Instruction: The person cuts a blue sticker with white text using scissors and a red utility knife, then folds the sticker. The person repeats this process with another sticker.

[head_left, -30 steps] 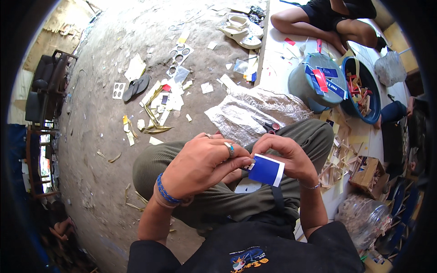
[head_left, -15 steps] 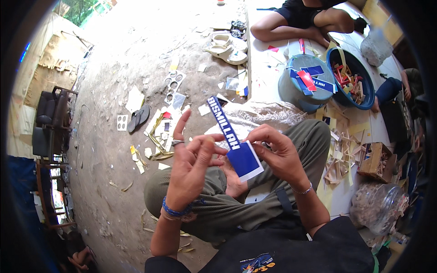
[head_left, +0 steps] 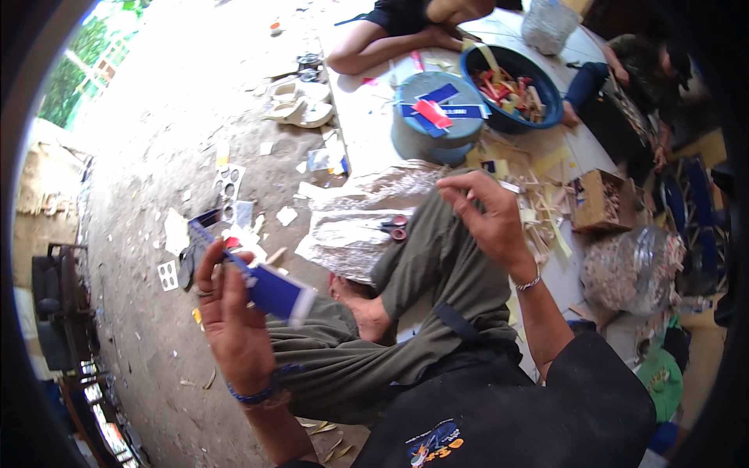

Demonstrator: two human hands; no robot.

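Note:
Held in my left hand (head_left: 238,335) is a blue strip-shaped paper piece (head_left: 273,292) with a wider end and a white edge, tilted and partly behind my fingers. It hangs over the ground left of my knee. My right hand (head_left: 488,214) is raised above my other knee, fingers loosely bent and apart, with nothing visible in them. Red-handled scissors (head_left: 398,228) lie on a crumpled white plastic sack (head_left: 343,226) in front of my legs, beyond and left of the right hand.
An upturned blue-grey tub (head_left: 425,140) carries blue and red strips. Beside it, a blue basin (head_left: 558,117) holds coloured scraps. At right stand a wooden box (head_left: 601,191) and a clear plastic container (head_left: 636,265). Two other people sit near. Slippers and scraps litter the ground.
My left hand has carried the blue piece left and tilted it. My right hand has let go of it and moved away upward. The view has swung right, and the scissors now show.

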